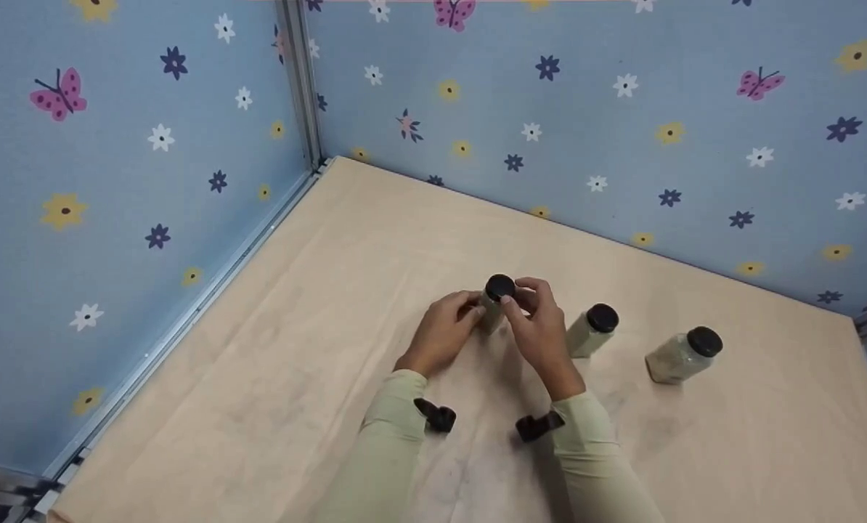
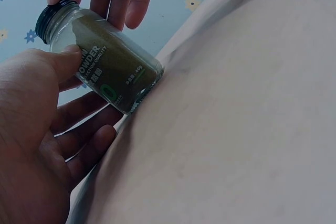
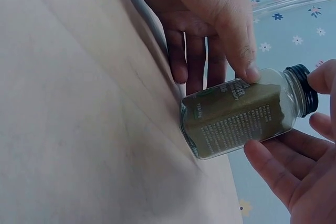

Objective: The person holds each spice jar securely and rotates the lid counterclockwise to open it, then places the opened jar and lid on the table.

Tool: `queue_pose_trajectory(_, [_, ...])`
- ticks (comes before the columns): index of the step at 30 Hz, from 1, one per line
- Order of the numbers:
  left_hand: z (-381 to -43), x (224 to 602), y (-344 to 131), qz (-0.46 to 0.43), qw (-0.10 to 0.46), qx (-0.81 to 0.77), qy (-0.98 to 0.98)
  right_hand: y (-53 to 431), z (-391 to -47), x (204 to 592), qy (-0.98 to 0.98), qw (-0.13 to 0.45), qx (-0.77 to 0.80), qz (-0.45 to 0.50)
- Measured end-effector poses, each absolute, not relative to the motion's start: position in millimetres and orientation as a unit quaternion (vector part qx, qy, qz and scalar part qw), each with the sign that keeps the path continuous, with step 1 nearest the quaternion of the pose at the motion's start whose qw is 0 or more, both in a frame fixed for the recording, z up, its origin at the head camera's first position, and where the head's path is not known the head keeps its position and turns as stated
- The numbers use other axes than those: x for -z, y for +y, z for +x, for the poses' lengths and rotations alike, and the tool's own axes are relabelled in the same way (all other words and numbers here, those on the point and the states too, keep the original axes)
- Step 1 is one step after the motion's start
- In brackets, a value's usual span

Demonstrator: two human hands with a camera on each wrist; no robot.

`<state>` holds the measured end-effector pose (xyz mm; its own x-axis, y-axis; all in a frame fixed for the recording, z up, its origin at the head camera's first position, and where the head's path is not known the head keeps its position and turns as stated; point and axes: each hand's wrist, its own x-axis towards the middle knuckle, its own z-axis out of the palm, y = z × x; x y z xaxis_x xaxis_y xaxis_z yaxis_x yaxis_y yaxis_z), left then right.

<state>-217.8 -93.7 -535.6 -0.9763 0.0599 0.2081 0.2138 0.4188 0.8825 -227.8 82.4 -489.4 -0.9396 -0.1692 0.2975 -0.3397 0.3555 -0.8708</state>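
Note:
A clear glass spice jar (image 1: pixel 490 314) with a black screw lid and brownish-green powder inside stands upright between the hands, its base at the table surface. My left hand (image 1: pixel 444 327) holds its body, thumb on the label and fingers around the far side. The label ends in "POWDER" on the jar (image 2: pixel 113 59) in the left wrist view. My right hand (image 1: pixel 539 319) has its thumb at the black lid (image 3: pixel 303 90) and a fingertip against the jar's side. Its other fingers reach behind the jar, partly hidden.
Two similar black-lidded jars stand to the right: one jar (image 1: pixel 586 338) close to the right hand, another jar (image 1: pixel 677 359) farther out. A beige cloth covers the table (image 1: pixel 259 378). Blue patterned walls (image 1: pixel 586 131) border it at the left and back.

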Motion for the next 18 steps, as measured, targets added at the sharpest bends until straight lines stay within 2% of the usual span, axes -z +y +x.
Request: queue_pose_trajectory(18, [-216.9,534.9,-93.0,-0.083,0.070,0.533,-0.839,85.0,-226.4,486.9,-0.829,0.078,-0.531,0.159])
